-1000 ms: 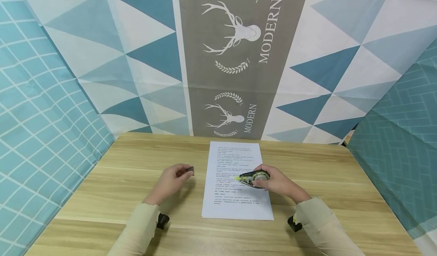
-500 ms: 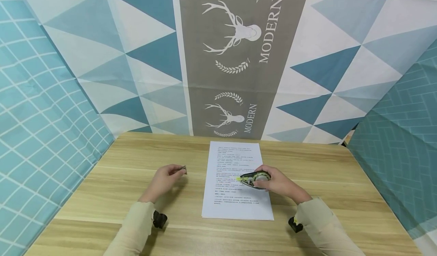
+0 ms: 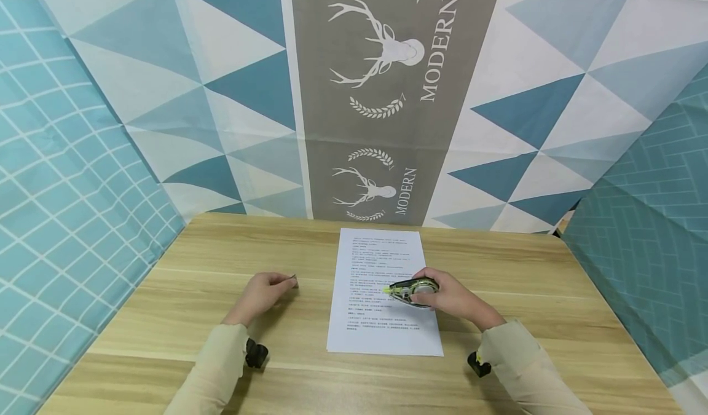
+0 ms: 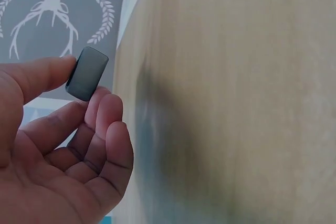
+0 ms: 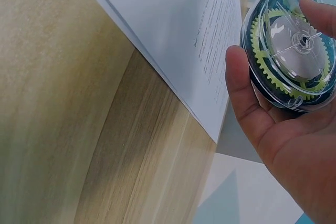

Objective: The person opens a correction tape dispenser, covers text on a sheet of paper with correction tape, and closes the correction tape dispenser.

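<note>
My right hand (image 3: 450,295) grips a correction tape (image 3: 412,291) over the printed paper (image 3: 381,341), its yellow-green tip pointing left. In the right wrist view, the correction tape (image 5: 294,45) has a clear case with a yellow-green gear wheel inside, and my thumb lies on its side. Left of the paper, my left hand (image 3: 260,298) pinches a small dark grey piece (image 4: 87,74) between thumb and index finger. That piece is rectangular with rounded corners and looks like a cap. The other left fingers are curled below it. Whether the tape's tip touches the paper cannot be told.
The paper looks like a stack of several sheets on the wooden table (image 3: 166,316). A patterned cloth wall (image 3: 387,126) stands along the table's back edge. Black wrist cameras are on both wrists.
My left hand has drawn back to the left, away from the paper, still pinching the small grey piece, which has turned in view. The right hand with the correction tape has hardly moved.
</note>
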### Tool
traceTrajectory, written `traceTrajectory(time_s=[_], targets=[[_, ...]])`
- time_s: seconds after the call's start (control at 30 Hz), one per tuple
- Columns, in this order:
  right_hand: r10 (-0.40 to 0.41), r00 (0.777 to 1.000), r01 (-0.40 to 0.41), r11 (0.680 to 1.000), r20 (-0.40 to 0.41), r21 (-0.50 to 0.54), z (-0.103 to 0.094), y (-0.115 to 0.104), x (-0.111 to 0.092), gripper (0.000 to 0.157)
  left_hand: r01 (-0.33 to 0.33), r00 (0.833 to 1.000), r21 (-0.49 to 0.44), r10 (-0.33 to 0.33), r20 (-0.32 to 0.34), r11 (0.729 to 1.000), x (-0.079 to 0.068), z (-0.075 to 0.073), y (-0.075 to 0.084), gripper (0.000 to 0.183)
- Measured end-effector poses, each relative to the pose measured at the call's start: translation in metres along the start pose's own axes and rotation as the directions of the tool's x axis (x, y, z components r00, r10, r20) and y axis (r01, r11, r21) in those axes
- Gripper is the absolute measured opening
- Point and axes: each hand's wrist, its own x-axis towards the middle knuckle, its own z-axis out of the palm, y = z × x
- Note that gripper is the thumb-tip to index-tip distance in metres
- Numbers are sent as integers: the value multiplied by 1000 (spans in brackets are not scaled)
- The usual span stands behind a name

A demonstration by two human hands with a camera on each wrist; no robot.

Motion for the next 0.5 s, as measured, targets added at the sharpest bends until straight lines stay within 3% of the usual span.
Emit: traceTrajectory(time_s=[0.5], targets=[[-11,1000,11,1000,8,4,0,1,-1,35,40,999,32,-41,23,999,-1,1,-6,35]])
